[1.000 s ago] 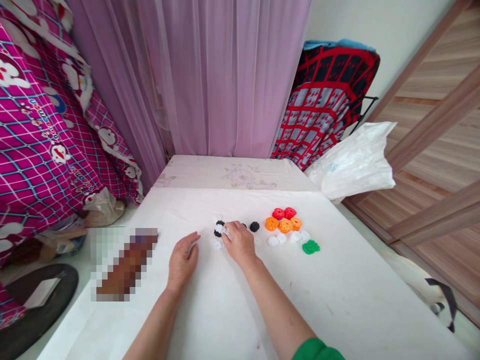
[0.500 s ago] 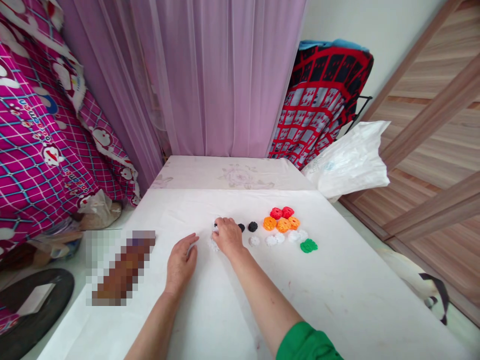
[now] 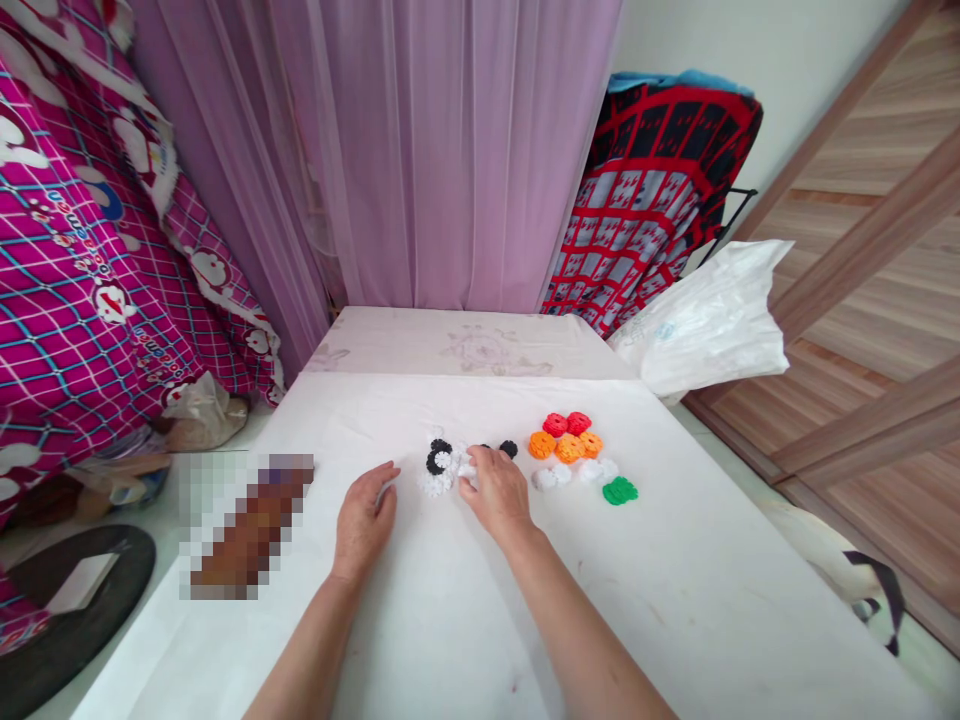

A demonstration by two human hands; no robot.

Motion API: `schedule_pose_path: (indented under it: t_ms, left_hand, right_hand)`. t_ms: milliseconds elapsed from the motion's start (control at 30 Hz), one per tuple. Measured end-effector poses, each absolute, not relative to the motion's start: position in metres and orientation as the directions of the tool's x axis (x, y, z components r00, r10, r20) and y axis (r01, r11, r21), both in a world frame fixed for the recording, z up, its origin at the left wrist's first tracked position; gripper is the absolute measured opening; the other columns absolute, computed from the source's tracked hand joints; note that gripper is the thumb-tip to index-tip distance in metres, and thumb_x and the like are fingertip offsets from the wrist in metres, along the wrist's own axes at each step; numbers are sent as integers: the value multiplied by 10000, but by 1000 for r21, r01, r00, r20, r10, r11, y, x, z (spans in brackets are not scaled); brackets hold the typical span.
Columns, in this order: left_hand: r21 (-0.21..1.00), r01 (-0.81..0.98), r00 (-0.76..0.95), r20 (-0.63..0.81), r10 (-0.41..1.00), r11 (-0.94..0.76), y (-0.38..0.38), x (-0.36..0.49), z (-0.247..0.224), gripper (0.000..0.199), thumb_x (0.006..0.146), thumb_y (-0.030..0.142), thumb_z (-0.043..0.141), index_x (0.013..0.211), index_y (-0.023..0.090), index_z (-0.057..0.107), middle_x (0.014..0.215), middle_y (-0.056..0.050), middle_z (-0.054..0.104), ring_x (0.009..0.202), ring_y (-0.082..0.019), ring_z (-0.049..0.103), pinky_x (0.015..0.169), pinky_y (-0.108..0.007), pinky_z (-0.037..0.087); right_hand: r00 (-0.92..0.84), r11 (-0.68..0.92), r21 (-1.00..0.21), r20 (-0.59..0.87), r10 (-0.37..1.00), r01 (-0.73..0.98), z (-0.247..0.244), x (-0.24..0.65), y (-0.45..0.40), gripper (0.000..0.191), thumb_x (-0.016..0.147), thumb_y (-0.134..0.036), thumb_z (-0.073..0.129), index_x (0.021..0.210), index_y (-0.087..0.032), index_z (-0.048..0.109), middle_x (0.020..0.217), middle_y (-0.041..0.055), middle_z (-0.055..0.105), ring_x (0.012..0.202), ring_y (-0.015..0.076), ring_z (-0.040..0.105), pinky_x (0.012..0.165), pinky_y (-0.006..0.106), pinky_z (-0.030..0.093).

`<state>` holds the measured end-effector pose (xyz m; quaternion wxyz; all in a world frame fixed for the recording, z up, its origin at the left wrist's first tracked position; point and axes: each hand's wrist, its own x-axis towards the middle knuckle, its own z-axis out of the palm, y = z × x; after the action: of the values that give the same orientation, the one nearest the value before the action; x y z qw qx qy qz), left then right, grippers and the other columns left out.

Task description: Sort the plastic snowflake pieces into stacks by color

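Observation:
On the left of the group, a small white crocheted flower (image 3: 443, 460) rests on black crocheted rounds (image 3: 440, 446), with a larger white crocheted piece (image 3: 437, 485) under and around them. My right hand (image 3: 499, 493) is just to the right, its thumb and fingers curled around a white crocheted flower (image 3: 466, 467). Its fingers partly cover one black crocheted round beside another black round (image 3: 509, 449). My left hand (image 3: 366, 518) lies on the cloth left of the group, fingers and thumb apart, holding nothing.
Further right lie red (image 3: 556, 425), orange (image 3: 570, 449), white (image 3: 598, 470) and green (image 3: 620, 491) crocheted pieces. A blurred-out object (image 3: 251, 530) is at the table's left edge. A white plastic bag (image 3: 705, 325) stands at the back right, past the white-covered table (image 3: 637, 610).
My right hand has moved right from the black and white group, uncovering the white flower on the black rounds. My left hand stays nearly in place. The camera view has shifted slightly.

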<state>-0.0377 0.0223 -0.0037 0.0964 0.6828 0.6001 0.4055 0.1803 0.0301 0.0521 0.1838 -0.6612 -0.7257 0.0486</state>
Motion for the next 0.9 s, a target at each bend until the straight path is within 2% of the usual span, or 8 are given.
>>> schedule_pose_path:
  t_ms: [133, 267, 467, 567, 900]
  left_hand:
    - [620, 744, -55, 431, 901, -252, 22, -38, -4, 303, 853, 294, 457, 1028, 236, 697, 1149, -53, 711, 1060, -234, 649, 965, -434, 511]
    - [618, 746, -57, 430, 901, -248, 21, -37, -3, 306, 849, 282, 453, 1025, 234, 698, 1145, -53, 714, 1057, -232, 652, 959, -432, 514]
    - [614, 749, -61, 437, 897, -248, 22, -36, -3, 296, 845, 274, 457, 1011, 235, 698, 1142, -55, 714, 1060, -235, 651, 959, -433, 514]
    - [602, 756, -44, 437, 898, -255, 22, -37, -3, 301, 848, 273, 450, 1015, 227, 696, 1144, -61, 714, 1057, -234, 653, 960, -431, 513]
    - [602, 758, -39, 426, 904, -251, 23, -37, -1, 310, 836, 265, 454, 1019, 223, 701, 1145, -63, 715, 1058, -236, 653, 963, -445, 510]
  right_hand:
    - [-78, 118, -204, 193, 978, 972, 46, 196, 21, 312, 795, -221, 619, 1107, -222, 603, 985, 54, 686, 971, 227, 548, 829, 347, 339]
    - [-98, 124, -165, 153, 983, 978, 46, 197, 21, 299, 809, -250, 624, 1105, -217, 602, 983, 71, 689, 979, 241, 526, 850, 367, 303]
    - [-115, 147, -181, 175, 978, 972, 50, 201, 14, 140, 860, -229, 561, 967, -234, 651, 982, 57, 674, 995, 227, 515, 827, 353, 295]
    - [-123, 154, -199, 163, 979, 968, 48, 199, 15, 156, 883, -206, 517, 905, -238, 669, 940, 45, 673, 951, 212, 526, 802, 338, 307]
    - [-147, 174, -226, 131, 980, 959, 57, 155, 48, 194, 862, -312, 586, 992, -200, 675, 1020, 79, 683, 1002, 228, 544, 837, 335, 357]
